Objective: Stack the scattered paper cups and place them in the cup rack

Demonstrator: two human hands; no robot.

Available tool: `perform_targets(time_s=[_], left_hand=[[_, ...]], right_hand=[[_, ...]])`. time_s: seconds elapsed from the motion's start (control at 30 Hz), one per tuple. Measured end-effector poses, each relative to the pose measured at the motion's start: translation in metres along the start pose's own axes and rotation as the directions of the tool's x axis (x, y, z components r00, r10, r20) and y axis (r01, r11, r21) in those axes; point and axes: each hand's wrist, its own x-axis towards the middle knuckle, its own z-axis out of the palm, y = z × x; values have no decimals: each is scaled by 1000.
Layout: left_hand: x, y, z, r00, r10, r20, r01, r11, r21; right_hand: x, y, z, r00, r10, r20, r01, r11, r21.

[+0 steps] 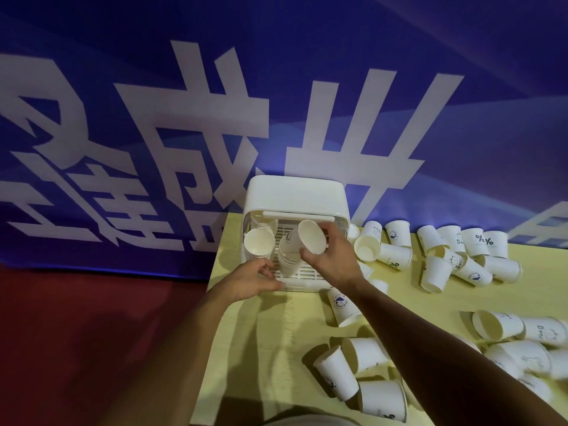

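Observation:
A white cup rack (295,195) stands at the table's far left corner, its front open. Inside it are a stack of paper cups (259,242) on the left and a second stack (289,256) in the middle. My right hand (333,256) grips a single paper cup (311,239), mouth toward me, just above the middle stack. My left hand (252,279) is at the rack's front left edge, fingers curled near the base of the middle stack. Whether they grasp it is unclear. Many white paper cups lie scattered on the table, a near group (353,373) and a far group (455,250).
The yellow table (261,348) ends at its left edge just beside the rack, with red floor (92,333) below. A blue banner with large white characters (215,118) hangs close behind. More cups (522,339) crowd the right side.

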Motion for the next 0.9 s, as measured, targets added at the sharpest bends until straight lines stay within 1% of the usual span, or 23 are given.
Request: perform_targets(time_s=[0.1,0.2,0.4,0.77,0.9], left_hand=[[-1,-1,2,1000,-14,6,14,1000,16],[-3,-1,2,1000,-13,8,12,1000,24],[-2,-4,2,1000,-31,1,31,999,-7],[-3,-9,7,1000,-25,-5,25,1000,-7],[-2,-6,20,1000,-2,8,1,1000,12]], right_hand=[[0,1,3,998,-55,-24,52,995,-89],[3,3,10,996,-83,14,84,983,-165],[9,9,22,995,-86,50,96,958,-272],[0,18,23,993,-92,78,111,949,-295],[-13,30,15,993,-50,107,82,944,-318]])
